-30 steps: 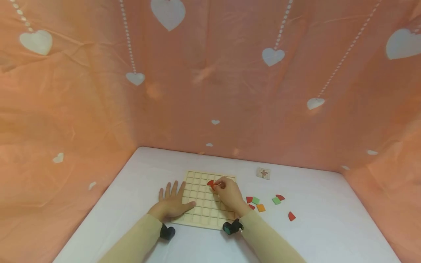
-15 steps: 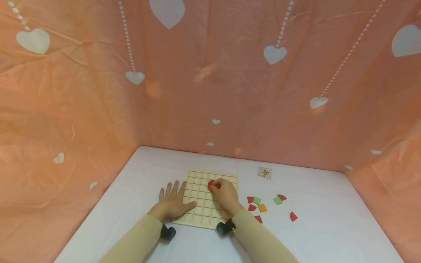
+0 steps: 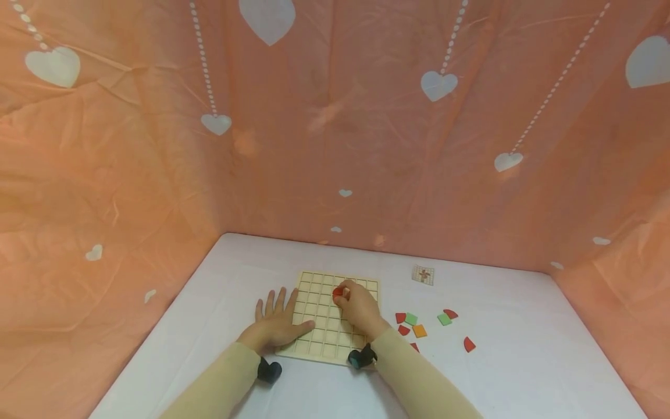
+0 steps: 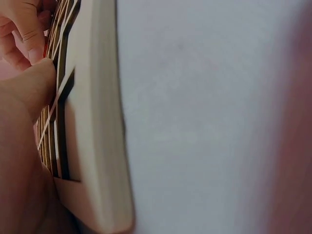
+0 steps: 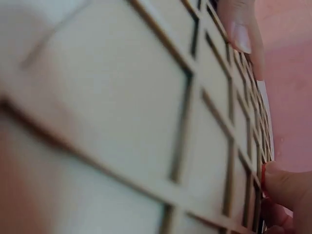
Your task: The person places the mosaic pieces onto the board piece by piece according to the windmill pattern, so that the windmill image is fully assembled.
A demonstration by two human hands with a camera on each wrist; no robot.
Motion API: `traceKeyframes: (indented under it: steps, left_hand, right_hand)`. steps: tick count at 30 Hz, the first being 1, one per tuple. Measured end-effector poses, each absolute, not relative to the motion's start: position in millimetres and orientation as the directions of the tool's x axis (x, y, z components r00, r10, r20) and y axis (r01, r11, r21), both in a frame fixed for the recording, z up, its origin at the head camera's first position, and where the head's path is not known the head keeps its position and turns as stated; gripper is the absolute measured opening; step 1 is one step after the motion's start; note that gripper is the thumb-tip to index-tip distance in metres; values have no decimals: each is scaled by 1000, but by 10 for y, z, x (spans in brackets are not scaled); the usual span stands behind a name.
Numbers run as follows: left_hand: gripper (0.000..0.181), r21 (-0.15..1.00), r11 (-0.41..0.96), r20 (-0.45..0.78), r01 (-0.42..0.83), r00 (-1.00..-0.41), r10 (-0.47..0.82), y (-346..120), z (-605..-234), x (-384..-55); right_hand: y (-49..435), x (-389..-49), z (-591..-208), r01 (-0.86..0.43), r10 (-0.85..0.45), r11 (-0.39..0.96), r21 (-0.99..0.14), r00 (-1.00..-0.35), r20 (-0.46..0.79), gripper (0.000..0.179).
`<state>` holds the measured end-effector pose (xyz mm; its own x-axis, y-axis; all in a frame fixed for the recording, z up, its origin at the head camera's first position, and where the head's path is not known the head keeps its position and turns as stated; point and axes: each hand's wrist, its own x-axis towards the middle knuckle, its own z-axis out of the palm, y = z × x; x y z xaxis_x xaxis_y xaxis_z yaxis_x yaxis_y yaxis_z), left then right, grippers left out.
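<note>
A pale wooden grid board (image 3: 316, 334) lies on the white table, its raised strips marking out square cells. My left hand (image 3: 277, 326) rests on the board's left edge with fingers spread and the thumb over the cells. Over the upper middle cells, my right hand (image 3: 361, 308) pinches a red tile (image 3: 338, 294) between thumb and fingers, low against the board. The fingers hide part of the tile's outline. In the right wrist view, the right thumb (image 5: 287, 187) presses against a sliver of red at the board's surface.
Right of the board lie several loose tiles: red quarter-circles (image 3: 469, 344), green squares (image 3: 444, 319) and an orange square (image 3: 420, 330). A small card with a printed pinwheel pattern (image 3: 423, 274) lies farther back. Peach cloth with white hearts (image 3: 335, 145) hangs around the table.
My right hand has moved slightly, its fingers closing in over the red tile, low at the board. Its forearm shifted, baring another red tile on the table. The left hand stays put.
</note>
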<state>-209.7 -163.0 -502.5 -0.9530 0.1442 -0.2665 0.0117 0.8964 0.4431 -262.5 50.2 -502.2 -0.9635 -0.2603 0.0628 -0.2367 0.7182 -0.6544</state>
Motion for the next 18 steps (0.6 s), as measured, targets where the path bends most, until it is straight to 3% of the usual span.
traceKeyframes:
  steps: [3,7,15,18]
  left_hand:
    - [101,443,897,-265,14,-953,146,-1631,-5022,-2093]
    - [100,437,899,-261,21,-954,149,-1636,-5021,-2102]
    - [102,450,893,-263,16,-953,149,-1643,-5077,-2120]
    - [104,451,892,-258,16,-955,147,-1641,-5082,-2105]
  right_hand:
    - [499,-2621,-5031,-244,-265,706,-664,-962,72,9]
    - [493,-2622,-5036,-263,-274,705,-659,-958,90,5]
    - [462,-2609,-4990,-310,-318,745,-591,-944,94,31]
    - [452,-2600,-4958,-326,-347,769,-549,-935,70,33]
